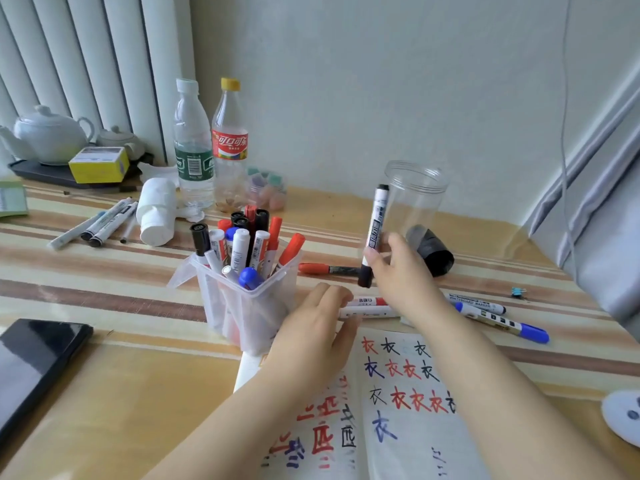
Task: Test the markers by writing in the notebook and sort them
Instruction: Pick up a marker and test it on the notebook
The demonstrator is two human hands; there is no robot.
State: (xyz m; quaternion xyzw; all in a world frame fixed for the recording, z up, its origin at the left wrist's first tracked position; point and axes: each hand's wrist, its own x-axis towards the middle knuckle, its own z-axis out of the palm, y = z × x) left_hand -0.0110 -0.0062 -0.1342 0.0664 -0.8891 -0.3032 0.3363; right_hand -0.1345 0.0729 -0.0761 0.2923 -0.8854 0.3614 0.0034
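Note:
My right hand [398,268] pinches a black-capped white marker [375,223] and holds it upright in front of a clear round jar [415,192]. My left hand [315,327] rests on the top edge of the open notebook [398,410], fingers relaxed, its fingertips by two red-and-white markers [367,306] lying on the table. The notebook pages carry red, blue and black written characters. A clear square holder [242,299] left of my hands is packed with several red, black and blue markers. Two blue markers [498,315] lie to the right; a red marker [322,269] lies behind my hands.
Two plastic bottles [207,150] stand at the back, with a white roll [156,216] and several pens [100,223] to their left. A teapot [48,133] on a tray sits far left. A black phone [31,368] lies front left, a black roll [433,251] behind my right hand.

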